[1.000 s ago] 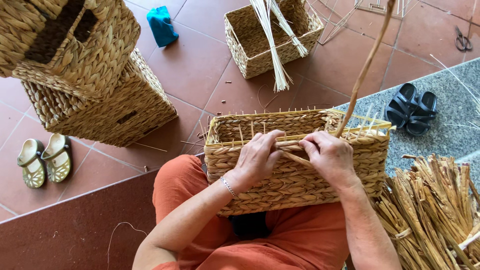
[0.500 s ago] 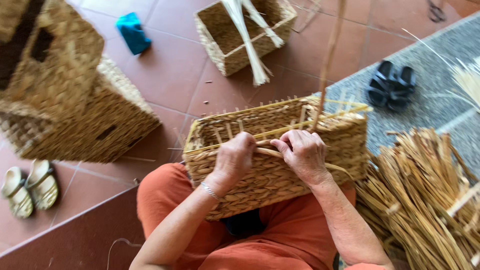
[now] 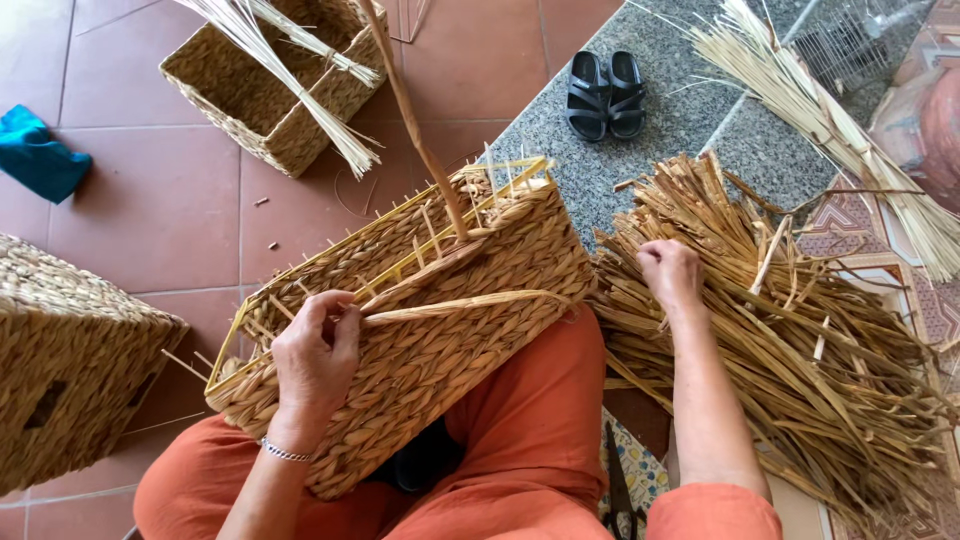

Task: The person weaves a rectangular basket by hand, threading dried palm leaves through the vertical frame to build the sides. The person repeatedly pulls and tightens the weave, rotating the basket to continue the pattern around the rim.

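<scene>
Risk: slippage of the loose strand (image 3: 460,303) is judged possible, since it is pinned only by the left hand (image 3: 315,355) at the basket (image 3: 420,330) rim.
Left hand: closed on rim and strand; fingers curled over the edge.
Right hand (image 3: 670,275): fingers bent, resting on the reed pile (image 3: 800,340); any grip cannot be told.
Basket: held on the lap, tilted, under the left hand.

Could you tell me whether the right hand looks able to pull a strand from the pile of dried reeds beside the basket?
Probably yes: the right hand already rests on the pile of dried reeds, with nothing covering them.
</scene>
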